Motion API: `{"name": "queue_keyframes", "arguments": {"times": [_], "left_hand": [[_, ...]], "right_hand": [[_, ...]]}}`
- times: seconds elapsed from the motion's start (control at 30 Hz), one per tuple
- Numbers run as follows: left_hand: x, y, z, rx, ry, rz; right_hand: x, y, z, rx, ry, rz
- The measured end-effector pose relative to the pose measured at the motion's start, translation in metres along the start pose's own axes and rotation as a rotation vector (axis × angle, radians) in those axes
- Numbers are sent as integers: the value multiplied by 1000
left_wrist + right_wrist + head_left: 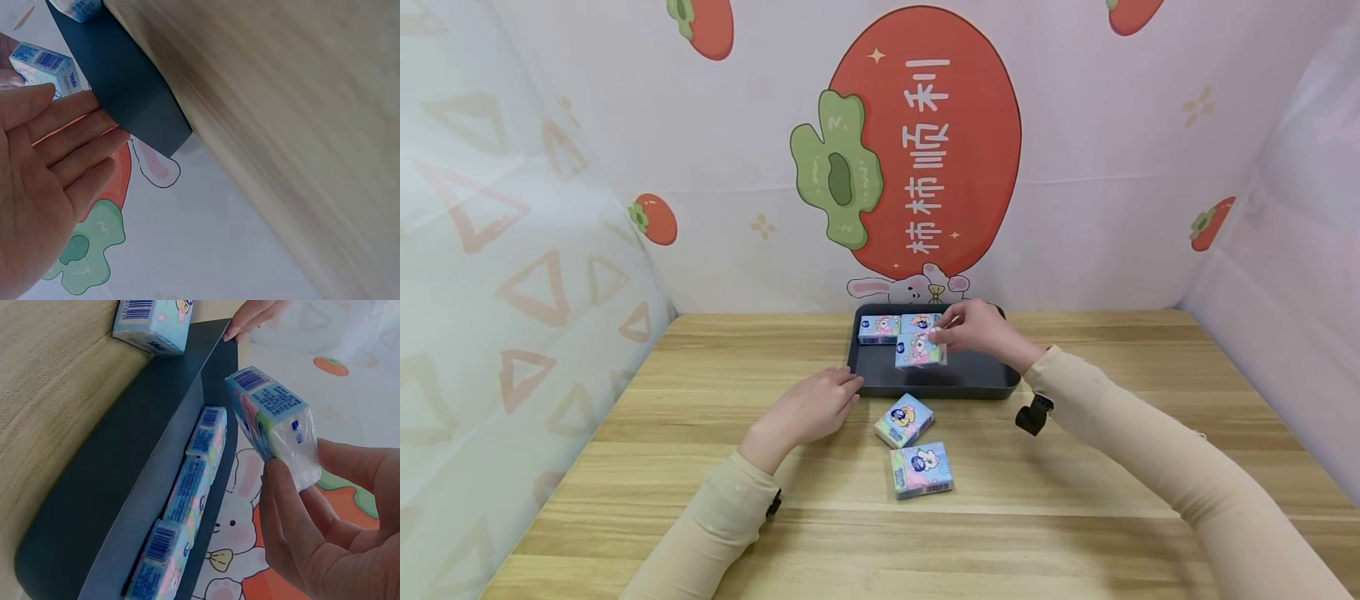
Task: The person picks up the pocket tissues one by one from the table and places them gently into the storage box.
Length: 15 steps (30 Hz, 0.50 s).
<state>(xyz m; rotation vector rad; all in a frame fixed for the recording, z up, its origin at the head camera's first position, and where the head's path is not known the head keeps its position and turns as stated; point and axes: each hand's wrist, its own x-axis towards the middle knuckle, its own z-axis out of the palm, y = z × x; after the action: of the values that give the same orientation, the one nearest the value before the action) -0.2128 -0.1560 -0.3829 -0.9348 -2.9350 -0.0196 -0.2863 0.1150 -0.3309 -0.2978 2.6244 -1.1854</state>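
Note:
My right hand pinches a small plastic-wrapped tissue pack between thumb and fingers, holding it over a dark tray. In the right wrist view the pack is tilted, above three similar packs standing in a row inside the tray along its far side. The head view shows the row's leftmost pack, while the right hand hides its far end. My left hand rests its fingertips at the tray's front left corner; its fingers are fairly straight and hold nothing.
Two more tissue packs lie on the wooden table: a turned one close to the tray's front side and another nearer me. Behind the tray rises a patterned cloth backdrop, with side cloths at left and right.

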Motion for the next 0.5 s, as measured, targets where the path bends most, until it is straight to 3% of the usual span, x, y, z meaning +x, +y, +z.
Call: {"name": "queue_keyframes", "arguments": {"times": [0.5], "left_hand": [[0,1,-1,-15,-3,-6]], "right_hand": [[18,-4,13,7,18,0]]}}
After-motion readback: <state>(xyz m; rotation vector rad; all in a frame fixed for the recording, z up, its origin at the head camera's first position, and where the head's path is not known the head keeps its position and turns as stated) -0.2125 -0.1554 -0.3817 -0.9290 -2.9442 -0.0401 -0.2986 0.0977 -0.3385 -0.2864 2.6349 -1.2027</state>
